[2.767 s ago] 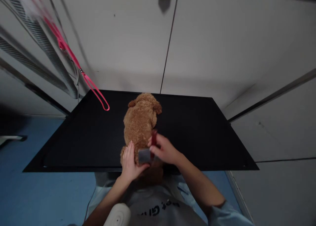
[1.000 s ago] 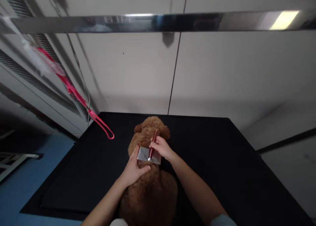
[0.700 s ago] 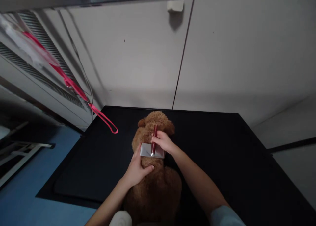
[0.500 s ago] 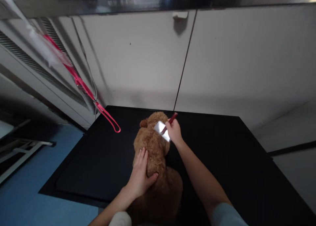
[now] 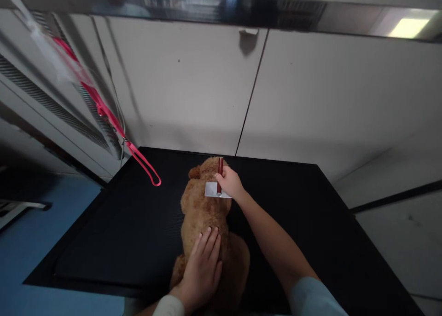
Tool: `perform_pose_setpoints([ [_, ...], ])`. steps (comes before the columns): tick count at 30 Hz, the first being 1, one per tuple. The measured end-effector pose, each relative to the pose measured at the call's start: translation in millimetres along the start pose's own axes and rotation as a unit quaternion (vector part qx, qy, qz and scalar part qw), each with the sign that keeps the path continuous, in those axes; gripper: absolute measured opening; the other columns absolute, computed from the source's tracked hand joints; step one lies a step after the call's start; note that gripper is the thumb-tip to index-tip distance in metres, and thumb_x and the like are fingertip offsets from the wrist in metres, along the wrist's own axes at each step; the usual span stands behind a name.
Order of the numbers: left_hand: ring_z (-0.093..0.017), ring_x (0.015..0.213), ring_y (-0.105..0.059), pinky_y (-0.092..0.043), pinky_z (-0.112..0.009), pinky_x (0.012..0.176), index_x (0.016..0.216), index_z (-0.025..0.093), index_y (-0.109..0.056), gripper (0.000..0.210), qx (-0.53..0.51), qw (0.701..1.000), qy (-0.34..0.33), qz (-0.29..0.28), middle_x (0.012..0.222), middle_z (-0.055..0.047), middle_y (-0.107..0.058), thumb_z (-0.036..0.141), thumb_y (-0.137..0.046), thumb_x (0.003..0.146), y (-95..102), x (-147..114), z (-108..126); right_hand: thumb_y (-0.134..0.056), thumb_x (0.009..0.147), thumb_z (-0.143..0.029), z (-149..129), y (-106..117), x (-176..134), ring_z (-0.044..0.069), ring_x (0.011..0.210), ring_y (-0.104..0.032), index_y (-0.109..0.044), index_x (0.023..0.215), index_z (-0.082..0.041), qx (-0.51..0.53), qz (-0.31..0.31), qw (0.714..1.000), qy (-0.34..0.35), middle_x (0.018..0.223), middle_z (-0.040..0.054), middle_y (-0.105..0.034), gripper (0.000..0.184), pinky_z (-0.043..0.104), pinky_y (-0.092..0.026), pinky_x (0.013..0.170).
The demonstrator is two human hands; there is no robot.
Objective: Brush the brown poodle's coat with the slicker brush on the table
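A curly brown dog (image 5: 198, 210) is on the black table, its back towards me and its head at the far end. My right hand (image 5: 232, 181) is closed round the reddish-brown handle of a slicker brush (image 5: 212, 190). The brush's flat metal head lies across the dog's upper back, behind the neck; its bristle side is hidden. Flat on the dog's lower back rests my left hand (image 5: 203, 265), fingers stretched out and holding nothing.
Pink grooming loop (image 5: 143, 164) hangs at the left over the black table (image 5: 113, 233). Behind it stand pale wall panels (image 5: 186, 90), with a shiny metal bar (image 5: 214, 10) across the top. Ribbed hoses (image 5: 51, 109) run along the left, above a blue floor (image 5: 78, 196).
My right hand has shifted the brush from beside the dog's neck onto the upper back, turning its handle upright. My left hand has slid down the back towards me. The view has tilted slightly.
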State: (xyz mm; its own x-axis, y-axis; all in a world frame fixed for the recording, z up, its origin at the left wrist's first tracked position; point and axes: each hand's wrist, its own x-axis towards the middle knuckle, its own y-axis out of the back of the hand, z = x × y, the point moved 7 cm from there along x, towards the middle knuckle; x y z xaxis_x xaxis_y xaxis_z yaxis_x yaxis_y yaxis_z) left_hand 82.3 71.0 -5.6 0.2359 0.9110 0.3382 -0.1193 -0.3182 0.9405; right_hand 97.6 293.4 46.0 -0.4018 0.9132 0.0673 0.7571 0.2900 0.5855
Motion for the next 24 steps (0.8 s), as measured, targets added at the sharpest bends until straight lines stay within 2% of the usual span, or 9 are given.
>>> perform_pose_setpoints([
  [4, -0.03, 0.138, -0.024, -0.014, -0.045, 0.113, 0.129, 0.009, -0.054, 0.051, 0.005, 1.0, -0.003, 0.018, 0.142, -0.014, -0.045, 0.032, -0.047, 0.084, 3.0, 1.1, 5.9, -0.063, 0.074, -0.028, -21.3, -22.0, -13.3, 0.01, 0.054, -0.049, -0.054, 0.073, -0.019, 0.011, -0.134, 0.989, 0.063, 0.062, -0.0033, -0.057, 0.012, 0.021, -0.033, 0.051],
  [5, -0.03, 0.138, -0.025, -0.015, -0.045, 0.113, 0.128, 0.009, -0.055, 0.05, 0.004, 1.0, -0.003, 0.02, 0.141, -0.014, -0.046, 0.031, -0.047, 0.084, 3.4, 1.0, 6.1, -0.063, 0.073, -0.026, -22.5, -20.2, -13.1, 0.011, 0.053, -0.049, -0.054, 0.073, -0.02, 0.011, -0.134, 0.989, 0.057, 0.061, -0.0031, -0.057, 0.012, 0.022, -0.033, 0.051],
  [9, -0.029, 0.137, -0.027, -0.018, -0.043, 0.111, 0.128, 0.011, -0.055, 0.05, 0.002, 1.0, -0.017, 0.016, 0.142, -0.011, -0.046, 0.024, -0.047, 0.08, 4.2, 0.2, 6.7, -0.057, 0.079, -0.028, -22.6, 22.8, -8.3, 0.013, 0.06, -0.053, -0.055, 0.084, -0.021, -0.016, 0.076, 0.997, 0.009, 0.07, -0.0005, -0.06, 0.009, 0.023, -0.034, 0.056],
  [13, -0.03, 0.133, -0.032, -0.019, -0.045, 0.109, 0.124, 0.01, -0.058, 0.047, 0.002, 0.999, -0.022, 0.038, 0.136, -0.012, -0.052, 0.024, -0.048, 0.08, 8.1, -0.7, 8.0, -0.062, 0.075, -0.027, -34.9, -4.4, -19.4, 0.013, 0.056, -0.052, -0.055, 0.076, -0.02, 0.0, -0.135, 0.989, 0.064, 0.063, -0.0022, -0.059, 0.01, 0.023, -0.034, 0.053],
  [14, -0.03, 0.132, -0.033, -0.019, -0.045, 0.109, 0.123, 0.01, -0.059, 0.047, 0.004, 0.999, -0.024, 0.04, 0.136, -0.012, -0.052, 0.024, -0.048, 0.08, 8.2, -1.2, 8.5, -0.062, 0.075, -0.027, -33.1, -3.9, -20.8, 0.013, 0.056, -0.051, -0.054, 0.075, -0.02, -0.015, -0.131, 0.99, 0.048, 0.063, -0.002, -0.058, 0.01, 0.023, -0.034, 0.053],
  [17, -0.03, 0.132, -0.033, -0.02, -0.047, 0.108, 0.124, 0.012, -0.057, 0.047, 0.016, 0.999, -0.039, 0.033, 0.139, -0.01, -0.05, 0.02, -0.048, 0.079, 6.4, -4.2, 9.4, -0.057, 0.08, -0.028, -26.3, 25.1, -21.4, 0.015, 0.064, -0.055, -0.055, 0.085, -0.02, -0.059, 0.055, 0.997, -0.007, 0.072, 0.0015, -0.061, 0.01, 0.025, -0.036, 0.058],
  [18, -0.03, 0.133, -0.032, -0.021, -0.047, 0.108, 0.126, 0.013, -0.056, 0.049, 0.018, 0.998, -0.049, 0.03, 0.139, -0.009, -0.05, 0.019, -0.048, 0.078, 5.6, -5.7, 9.7, -0.056, 0.08, -0.028, -26.7, 27.0, -22.7, 0.016, 0.066, -0.056, -0.055, 0.088, -0.02, -0.053, 0.065, 0.996, 0.002, 0.075, 0.0019, -0.062, 0.011, 0.025, -0.036, 0.059],
  [22, -0.028, 0.132, -0.034, -0.023, -0.045, 0.108, 0.125, 0.017, -0.056, 0.051, -0.001, 0.995, -0.092, 0.04, 0.137, -0.003, -0.052, 0.013, -0.048, 0.075, 6.2, -12.9, 9.9, -0.062, 0.075, -0.027, -23.4, 2.0, -30.6, 0.014, 0.061, -0.056, -0.056, 0.079, -0.02, 0.0, -0.104, 0.994, 0.032, 0.069, 0.0, -0.062, 0.01, 0.024, -0.038, 0.056],
  [24, -0.028, 0.131, -0.034, -0.026, -0.046, 0.107, 0.125, 0.017, -0.057, 0.052, -0.012, 0.994, -0.096, 0.041, 0.137, -0.003, -0.053, 0.011, -0.048, 0.074, 6.2, -15.7, 8.1, -0.059, 0.078, -0.026, -14.6, 12.9, -32.0, 0.015, 0.064, -0.057, -0.056, 0.082, -0.019, -0.001, -0.025, 1.0, -0.005, 0.073, 0.0018, -0.063, 0.009, 0.024, -0.039, 0.058],
])
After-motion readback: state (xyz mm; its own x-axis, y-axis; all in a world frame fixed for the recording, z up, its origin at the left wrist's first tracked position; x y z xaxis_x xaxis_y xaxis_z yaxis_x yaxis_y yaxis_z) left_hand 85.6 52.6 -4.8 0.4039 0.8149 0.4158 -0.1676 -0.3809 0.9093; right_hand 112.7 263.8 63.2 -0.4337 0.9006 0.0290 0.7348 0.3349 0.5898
